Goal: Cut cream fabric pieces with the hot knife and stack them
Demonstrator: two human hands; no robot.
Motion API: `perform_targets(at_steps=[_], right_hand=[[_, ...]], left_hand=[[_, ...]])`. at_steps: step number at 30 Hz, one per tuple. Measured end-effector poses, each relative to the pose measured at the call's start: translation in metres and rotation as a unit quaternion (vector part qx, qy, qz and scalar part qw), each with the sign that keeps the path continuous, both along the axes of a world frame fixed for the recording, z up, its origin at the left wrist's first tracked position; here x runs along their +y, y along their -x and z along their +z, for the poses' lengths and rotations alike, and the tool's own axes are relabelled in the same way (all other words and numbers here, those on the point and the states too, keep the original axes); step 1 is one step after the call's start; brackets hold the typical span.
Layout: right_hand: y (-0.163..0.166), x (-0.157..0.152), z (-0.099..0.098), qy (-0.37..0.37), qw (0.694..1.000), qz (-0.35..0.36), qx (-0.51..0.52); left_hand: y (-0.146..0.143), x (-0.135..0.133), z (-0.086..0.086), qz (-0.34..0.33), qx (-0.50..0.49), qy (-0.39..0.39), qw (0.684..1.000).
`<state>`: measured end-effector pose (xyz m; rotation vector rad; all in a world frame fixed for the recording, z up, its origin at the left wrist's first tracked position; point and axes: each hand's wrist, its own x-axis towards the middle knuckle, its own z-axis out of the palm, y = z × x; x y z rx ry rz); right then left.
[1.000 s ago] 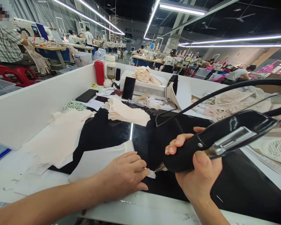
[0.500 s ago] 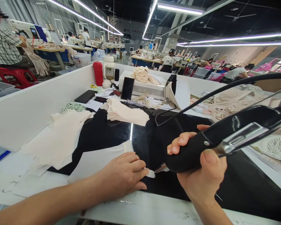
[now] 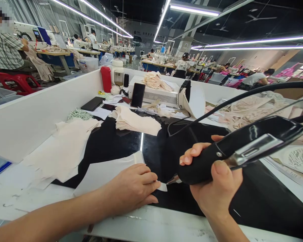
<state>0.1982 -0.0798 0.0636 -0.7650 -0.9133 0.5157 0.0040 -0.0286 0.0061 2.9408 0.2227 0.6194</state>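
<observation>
My right hand [image 3: 217, 188] is wrapped round a black corded hand tool [image 3: 202, 168] with a silver lever along its side. The tool's pointed metal tip [image 3: 175, 179] is at the end of a narrow white strip [image 3: 163, 187]; whether they touch I cannot tell. My left hand [image 3: 135, 185], fingers bent together, presses a white fabric piece [image 3: 103, 171] onto the black work surface [image 3: 166, 151]. The strip comes out from under its fingertips. My left hand covers part of the fabric.
Stacks of pale cut fabric [image 3: 138, 122] and more fabric pieces [image 3: 65, 148] lie beyond and to the left. A propped phone [image 3: 138, 94], red flask [image 3: 106, 79] and white box [image 3: 154, 95] stand behind. The tool's black cable [image 3: 217, 107] arcs across the right side.
My right hand and the tool have shifted very slightly left, the rear of the tool dipping a little. My left hand and the fabric stay in place.
</observation>
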Motion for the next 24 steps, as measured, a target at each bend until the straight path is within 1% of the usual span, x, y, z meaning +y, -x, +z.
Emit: perform_targets(at_steps=[7, 11, 15, 20, 24], right_hand=[[0.002, -0.001, -0.004, 0.013, 1.0, 0.0, -0.011], [0.0, -0.002, -0.002, 0.021, 1.0, 0.004, -0.01], [0.0, -0.006, 0.0, 0.008, 1.0, 0.004, -0.002], [0.001, -0.01, -0.002, 0.015, 1.0, 0.011, -0.002], [0.003, -0.011, -0.003, 0.021, 1.0, 0.0, -0.004]], left_hand=[[-0.001, 0.0, -0.002, -0.003, -0.01, -0.002, 1.0], [-0.001, 0.0, -0.003, 0.0, -0.011, -0.008, 1.0], [-0.001, 0.0, -0.002, 0.0, -0.011, -0.022, 1.0], [-0.001, 0.001, -0.003, -0.002, -0.001, -0.026, 1.0], [0.0, 0.001, -0.005, -0.004, -0.002, -0.024, 1.0]])
